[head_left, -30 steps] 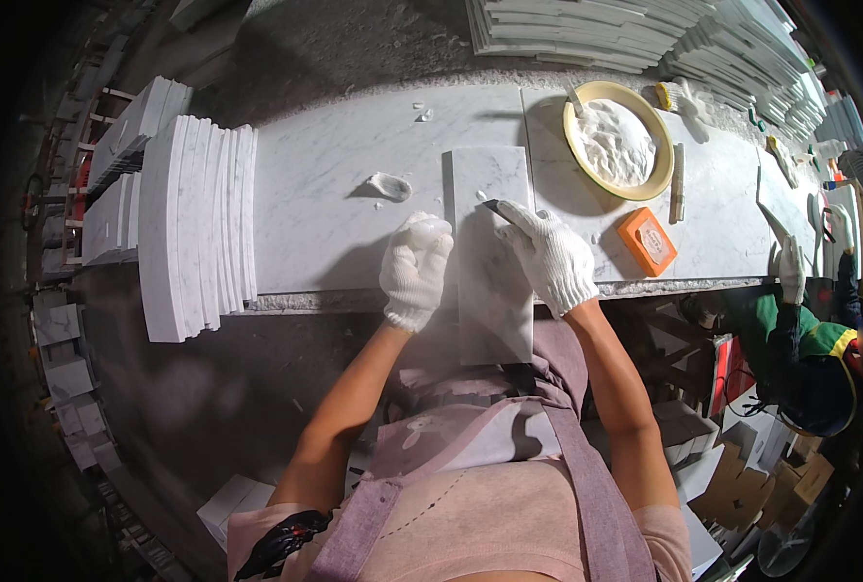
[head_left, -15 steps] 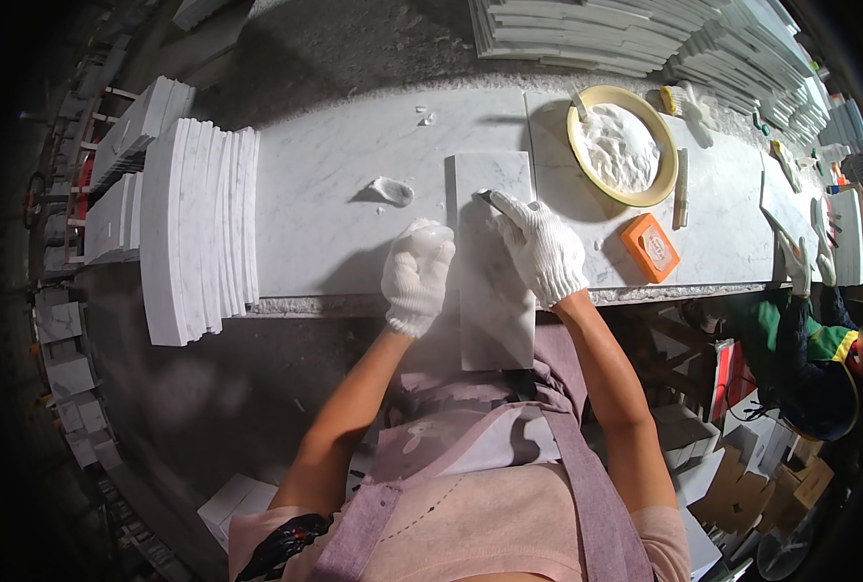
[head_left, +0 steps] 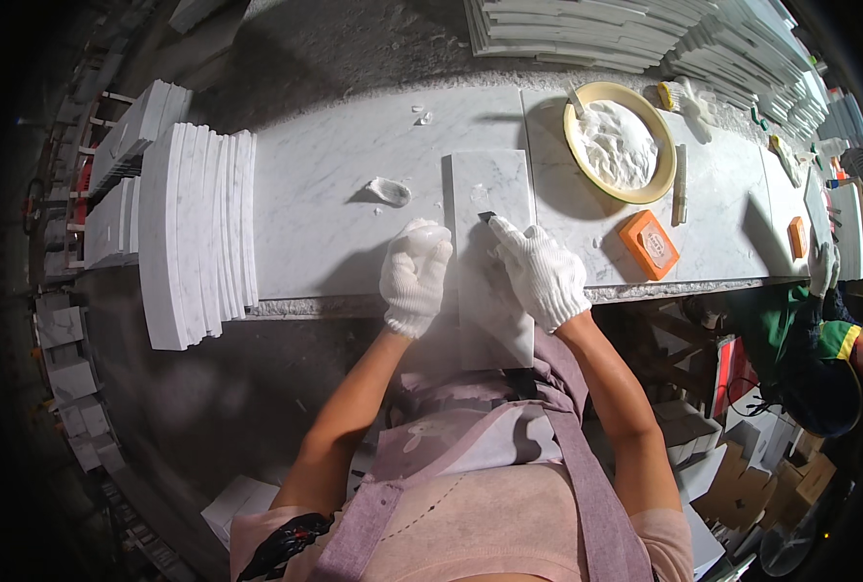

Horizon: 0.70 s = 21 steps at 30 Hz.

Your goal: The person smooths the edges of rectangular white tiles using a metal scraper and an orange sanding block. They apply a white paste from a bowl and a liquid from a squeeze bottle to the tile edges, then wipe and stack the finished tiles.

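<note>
A narrow white-grey marble tile (head_left: 489, 184) lies lengthwise in front of me, its near end reaching past the table edge. My right hand (head_left: 543, 276), in a white knitted glove, grips a small dark-tipped scraper (head_left: 487, 216) whose edge meets the tile. Just beyond that tip, a faint smeared patch (head_left: 479, 194) shows on the tile's face. To the left of the tile, my gloved left hand (head_left: 414, 281) is closed around a smooth, pale lump of paste (head_left: 429, 236). Its palm side is partly hidden.
A yellow-rimmed bowl (head_left: 666, 131) of white paste stands at right, beside an orange block (head_left: 650, 245) and a narrow strip (head_left: 681, 184). A dab of paste (head_left: 389, 191) sits left of the tile. Stacked tiles (head_left: 198, 233) stand at left. A co-worker's gloved hand (head_left: 823, 267) is far right.
My right hand has drawn the scraper a little toward me along the tile, uncovering the smeared patch. The left hand stays put. At far right, the co-worker's slab has tipped up, exposing another orange block.
</note>
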Each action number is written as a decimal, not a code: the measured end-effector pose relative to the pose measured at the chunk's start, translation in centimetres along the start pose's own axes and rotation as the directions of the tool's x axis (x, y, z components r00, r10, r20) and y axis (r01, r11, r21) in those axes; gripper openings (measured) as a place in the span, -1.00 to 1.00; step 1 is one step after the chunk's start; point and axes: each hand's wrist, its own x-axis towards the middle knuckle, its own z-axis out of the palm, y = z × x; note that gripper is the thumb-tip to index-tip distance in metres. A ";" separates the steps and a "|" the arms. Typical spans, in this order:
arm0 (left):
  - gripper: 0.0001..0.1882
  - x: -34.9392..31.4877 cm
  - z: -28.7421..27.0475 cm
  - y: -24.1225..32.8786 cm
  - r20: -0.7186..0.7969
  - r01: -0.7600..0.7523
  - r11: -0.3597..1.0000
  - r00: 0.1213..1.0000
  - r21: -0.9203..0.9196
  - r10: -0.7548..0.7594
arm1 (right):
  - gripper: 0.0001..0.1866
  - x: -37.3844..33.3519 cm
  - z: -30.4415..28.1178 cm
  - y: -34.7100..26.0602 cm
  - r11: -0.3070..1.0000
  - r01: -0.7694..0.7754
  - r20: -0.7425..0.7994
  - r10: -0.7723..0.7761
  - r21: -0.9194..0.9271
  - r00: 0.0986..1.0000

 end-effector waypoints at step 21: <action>-0.68 0.1 -0.1 0.5 -0.011 0.032 0.999 0.999 -0.023 -0.032 | -0.51 0.1 0.3 0.3 0.992 0.050 -0.143 -0.033 0.119 0.989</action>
